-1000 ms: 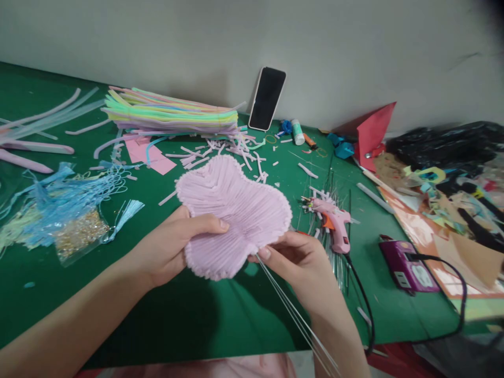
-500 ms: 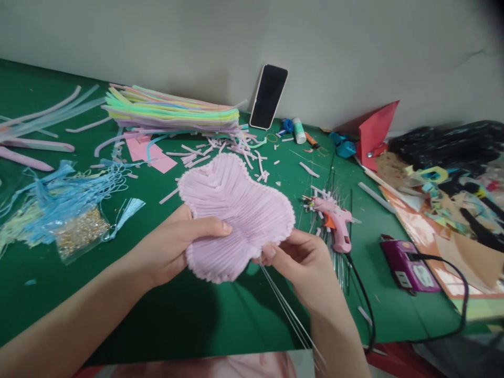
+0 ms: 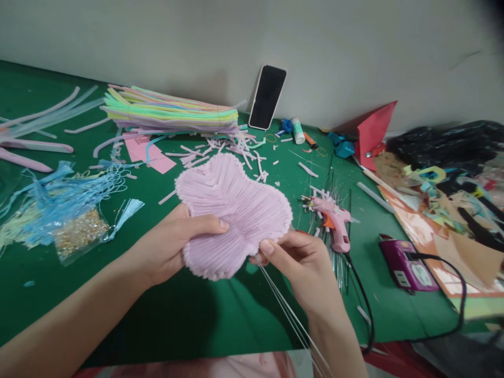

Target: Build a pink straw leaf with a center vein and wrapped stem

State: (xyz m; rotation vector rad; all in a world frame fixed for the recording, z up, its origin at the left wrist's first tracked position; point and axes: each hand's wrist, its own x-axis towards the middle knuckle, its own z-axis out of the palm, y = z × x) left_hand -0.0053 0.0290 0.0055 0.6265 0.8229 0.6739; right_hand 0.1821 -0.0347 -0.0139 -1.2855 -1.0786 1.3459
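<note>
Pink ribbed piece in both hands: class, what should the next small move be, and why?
Probably slide the thin wires a little further in at the lower edge of the pink ribbed piece: the right hand pinches them just there, and the left hand steadies the piece, thumb on top.

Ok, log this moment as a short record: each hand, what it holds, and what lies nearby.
left hand: grips the pink ribbed piece by its lower left edge, thumb on top
right hand: pinches the thin wires at the piece's lower right edge
wires: trail down past the right wrist
surface: green table
right of hands: pink glue gun, purple device
back: stack of pastel strips, phone leaning on the wall
</note>
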